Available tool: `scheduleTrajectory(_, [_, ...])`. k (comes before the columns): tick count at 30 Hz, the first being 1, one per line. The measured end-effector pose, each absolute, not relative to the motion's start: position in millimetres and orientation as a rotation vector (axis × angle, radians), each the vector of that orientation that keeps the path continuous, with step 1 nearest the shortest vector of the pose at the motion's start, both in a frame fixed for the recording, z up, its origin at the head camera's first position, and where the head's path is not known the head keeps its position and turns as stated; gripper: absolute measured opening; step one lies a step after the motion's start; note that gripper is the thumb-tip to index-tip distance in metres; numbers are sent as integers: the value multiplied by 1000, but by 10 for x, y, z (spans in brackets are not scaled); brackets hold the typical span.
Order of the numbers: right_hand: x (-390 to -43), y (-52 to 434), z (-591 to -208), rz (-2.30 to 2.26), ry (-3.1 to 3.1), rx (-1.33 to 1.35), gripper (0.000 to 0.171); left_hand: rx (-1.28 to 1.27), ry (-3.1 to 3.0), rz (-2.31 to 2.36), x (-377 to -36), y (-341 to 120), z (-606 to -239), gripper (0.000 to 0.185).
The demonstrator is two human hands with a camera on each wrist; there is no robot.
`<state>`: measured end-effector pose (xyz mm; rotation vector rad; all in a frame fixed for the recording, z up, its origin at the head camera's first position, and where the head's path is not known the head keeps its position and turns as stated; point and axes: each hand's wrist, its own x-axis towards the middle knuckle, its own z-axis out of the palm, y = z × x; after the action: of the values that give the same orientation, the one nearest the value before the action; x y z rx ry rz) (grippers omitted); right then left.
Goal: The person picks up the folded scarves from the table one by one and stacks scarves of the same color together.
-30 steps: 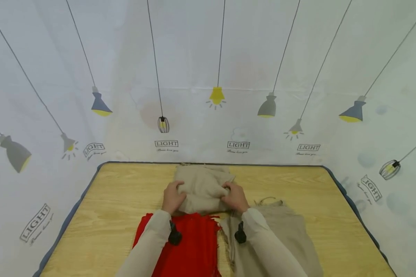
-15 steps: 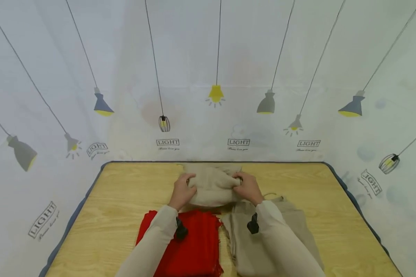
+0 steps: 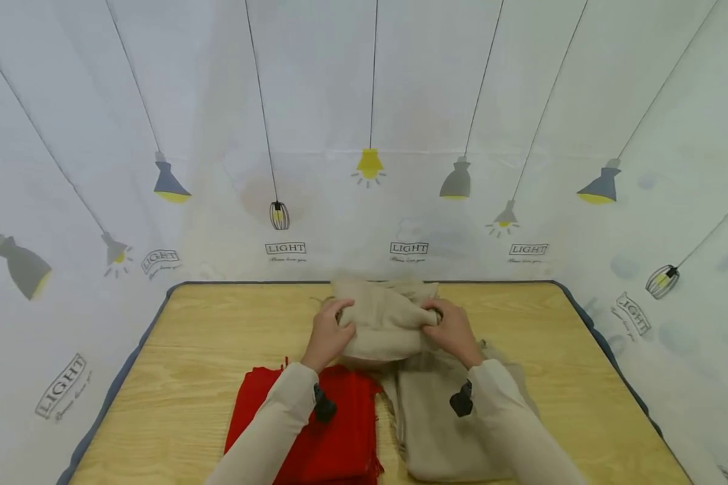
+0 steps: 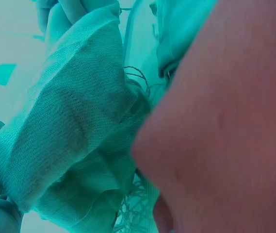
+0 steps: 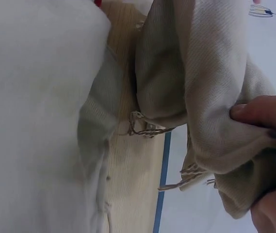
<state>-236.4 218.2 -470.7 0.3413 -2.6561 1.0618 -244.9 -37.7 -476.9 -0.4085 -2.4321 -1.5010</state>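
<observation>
A folded beige scarf (image 3: 382,330) with twisted fringe hangs between my two hands at the far side of the table. My left hand (image 3: 330,333) grips its left edge, thumb toward me. On the opposite edge my right hand (image 3: 451,330) pinches the cloth, as the right wrist view shows with the scarf (image 5: 215,87) bunched between thumb and fingers. In the colour-shifted left wrist view the scarf (image 4: 74,111) droops in a thick fold. A folded red scarf (image 3: 340,431) lies below my left forearm, and another folded beige scarf (image 3: 443,431) below my right.
The wooden table (image 3: 218,330) has a dark blue edge strip (image 3: 243,281) along its back and sides. A white curtain (image 3: 315,135) printed with lamps stands around it. Fringe from the red scarf (image 3: 377,465) points toward the beige one beside it.
Both hands have carried the held scarf to the right, and it appears raised, now overlapping the far edge of the beige scarf on the table. The head view has shifted slightly.
</observation>
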Motion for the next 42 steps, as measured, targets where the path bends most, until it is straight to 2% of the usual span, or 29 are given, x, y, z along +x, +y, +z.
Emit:
scheduleTrajectory(13, [-1915,2594,-4538,941,-2594,395,33,-593,-2425,-1548,-2080,-71,-4612,40])
scheduleTrajectory(22, [-1436,2897,-4457,783,-2563,401,38,-695,-2423,-1558,-1740,211,-4638,38])
scheduleTrajectory(30, [-1146,3107,-4474,757,-2567,376,43,-654,-2363,-1589,-1396,456,-4754,38])
scheduleTrajectory(42, [-870,3316,-4869,805,-2726,213,42,-478,-2529,-1585,-1010,667,-5163,37])
